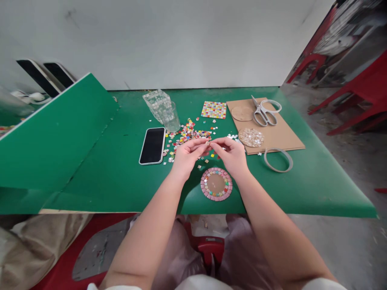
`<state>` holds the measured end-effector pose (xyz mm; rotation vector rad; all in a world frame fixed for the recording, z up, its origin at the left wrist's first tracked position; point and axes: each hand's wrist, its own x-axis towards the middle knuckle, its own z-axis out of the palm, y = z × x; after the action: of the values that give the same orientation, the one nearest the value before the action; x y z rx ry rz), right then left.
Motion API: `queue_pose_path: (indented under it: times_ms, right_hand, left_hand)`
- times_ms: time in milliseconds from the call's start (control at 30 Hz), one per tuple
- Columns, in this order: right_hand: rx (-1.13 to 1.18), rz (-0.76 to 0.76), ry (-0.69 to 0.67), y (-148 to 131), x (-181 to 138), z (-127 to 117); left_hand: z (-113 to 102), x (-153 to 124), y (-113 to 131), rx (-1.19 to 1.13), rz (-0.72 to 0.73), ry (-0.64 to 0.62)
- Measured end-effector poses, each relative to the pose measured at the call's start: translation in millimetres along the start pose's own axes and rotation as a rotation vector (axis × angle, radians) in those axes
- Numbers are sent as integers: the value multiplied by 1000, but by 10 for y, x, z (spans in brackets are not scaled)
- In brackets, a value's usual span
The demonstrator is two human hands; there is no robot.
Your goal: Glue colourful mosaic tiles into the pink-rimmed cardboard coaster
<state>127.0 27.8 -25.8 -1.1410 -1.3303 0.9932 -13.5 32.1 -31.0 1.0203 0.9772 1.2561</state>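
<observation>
My left hand and my right hand meet fingertip to fingertip above the table. Both are pinched around a small mosaic tile, mostly covered by the fingers. Just below them lies a round cardboard coaster, ringed by pink tiles at its edge and coloured star-shaped pieces further in; its middle is bare cardboard. Behind and under the hands spreads a loose pile of coloured mosaic tiles. Several white tiles lie just past my right hand.
Left of the pile are a phone and a clear cup with a plastic bag. A tile sheet lies behind. To the right, scissors and a tile-covered disc rest on cardboard, near a tape roll. A green divider stands left.
</observation>
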Motion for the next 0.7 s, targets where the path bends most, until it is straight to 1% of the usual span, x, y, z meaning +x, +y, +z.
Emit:
queue_pose_path:
  times_ms: [100,233,533,700]
  right_hand:
    - [46,19,-1,-2,1,8]
    - [115,50,0,0,7,15]
    - [141,68,-48,17,19,10]
    - [152,86,-50,15,18,19]
  left_hand:
    - [-6,4,-11,-61,-24,-15]
    - [-4,4,-9,-85,-21,-27]
    - [2,12,-1,-58,11,3]
    - [1,12,-10,-47,37,-16]
